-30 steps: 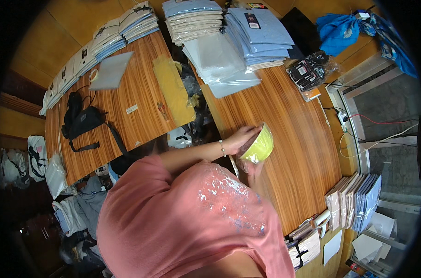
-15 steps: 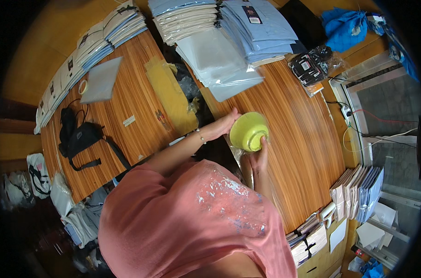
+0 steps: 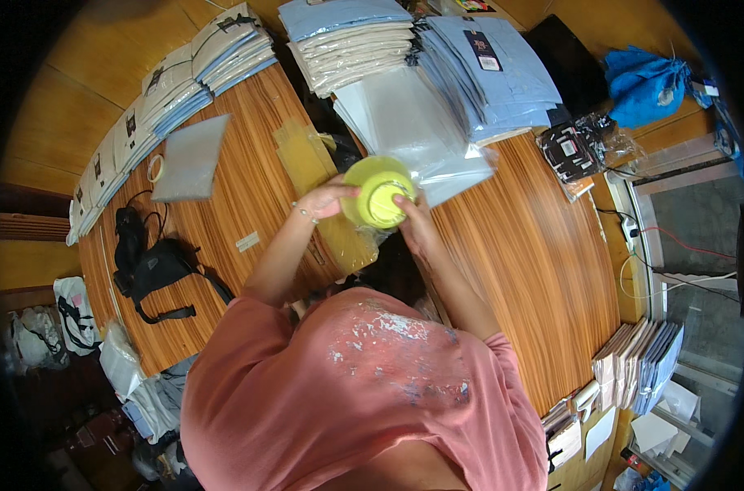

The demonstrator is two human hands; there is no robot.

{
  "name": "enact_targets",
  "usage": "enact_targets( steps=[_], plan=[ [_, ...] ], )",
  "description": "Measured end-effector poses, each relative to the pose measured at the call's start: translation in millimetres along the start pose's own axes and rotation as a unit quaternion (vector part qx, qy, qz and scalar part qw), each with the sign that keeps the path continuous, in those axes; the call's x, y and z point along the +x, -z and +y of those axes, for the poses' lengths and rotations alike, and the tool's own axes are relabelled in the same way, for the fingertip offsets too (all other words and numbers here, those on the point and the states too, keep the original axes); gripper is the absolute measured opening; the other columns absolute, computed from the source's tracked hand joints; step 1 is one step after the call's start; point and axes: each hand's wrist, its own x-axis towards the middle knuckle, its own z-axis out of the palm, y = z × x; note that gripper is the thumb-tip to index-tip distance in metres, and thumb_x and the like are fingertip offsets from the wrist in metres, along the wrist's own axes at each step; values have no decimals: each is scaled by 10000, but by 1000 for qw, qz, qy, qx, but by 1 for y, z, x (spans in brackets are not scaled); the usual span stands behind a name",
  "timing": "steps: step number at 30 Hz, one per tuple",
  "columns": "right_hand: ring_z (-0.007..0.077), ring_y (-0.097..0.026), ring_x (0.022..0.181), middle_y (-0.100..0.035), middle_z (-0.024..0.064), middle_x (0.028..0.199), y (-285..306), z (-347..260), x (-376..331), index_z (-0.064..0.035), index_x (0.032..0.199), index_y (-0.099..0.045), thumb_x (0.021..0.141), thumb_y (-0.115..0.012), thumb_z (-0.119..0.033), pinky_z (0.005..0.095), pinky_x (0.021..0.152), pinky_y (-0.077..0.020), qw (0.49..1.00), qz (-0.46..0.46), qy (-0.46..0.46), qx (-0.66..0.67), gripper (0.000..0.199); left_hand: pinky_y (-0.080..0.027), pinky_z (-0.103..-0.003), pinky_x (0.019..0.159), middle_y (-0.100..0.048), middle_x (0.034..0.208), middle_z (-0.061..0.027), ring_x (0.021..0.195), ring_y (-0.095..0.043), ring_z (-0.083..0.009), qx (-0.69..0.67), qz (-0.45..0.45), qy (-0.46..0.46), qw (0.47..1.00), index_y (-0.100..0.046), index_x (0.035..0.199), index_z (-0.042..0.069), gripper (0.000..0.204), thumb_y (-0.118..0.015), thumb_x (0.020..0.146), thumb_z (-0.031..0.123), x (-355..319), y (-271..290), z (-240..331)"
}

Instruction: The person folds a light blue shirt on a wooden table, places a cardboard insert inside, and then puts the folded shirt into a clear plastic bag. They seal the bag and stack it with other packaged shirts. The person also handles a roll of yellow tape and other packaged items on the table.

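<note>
A translucent yellow-green bowl [image 3: 382, 196] is held up between my two hands, its round base turned toward me. My left hand [image 3: 329, 199] grips its rim from the left, fingers partly hidden behind it. On the right, my right hand [image 3: 416, 219] has its thumb pressed on the base and the other fingers out of sight. Beneath the bowl lie a yellowish plastic sheet [image 3: 351, 250] and the dark gap between two wooden tabletops. Clear plastic bags [image 3: 404, 106] lie just beyond it.
Stacks of packed blue shirts [image 3: 503, 74] and pale garments [image 3: 351, 61] stand at the back. On the left tabletop are a black strapped bag [image 3: 163, 270], a tape roll [image 3: 156, 168] and a plastic sheet [image 3: 193, 159]. Cables [image 3: 674, 245] run along the right wall.
Both hands have carried the bowl left and farther away, from over the right tabletop to above the gap. The bowl has turned so its base faces me more. My view has shifted slightly.
</note>
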Motion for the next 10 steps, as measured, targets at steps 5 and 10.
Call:
enact_targets(
  steps=[5,10],
  plan=[
    [265,-403,1194,-414,163,1286,-21,8,50,-19,1346,-250,802,-640,-301,420,957,-375,975,-78,-195,-67,726,-427,-371,938,-532,1188,-127,1085,-527,-224,-114,88,60,988,-428,1238,7,428,-526,893,239,-17,31,27],
    [309,-353,1240,-309,156,1383,16,32,48,-21,1378,-198,805,-646,-344,527,1008,-256,974,-35,-3,-224,796,-431,-374,924,-532,1198,-103,1091,-523,-219,-100,214,-17,971,-442,1231,30,398,-480,916,270,8,29,18]
  ],
)
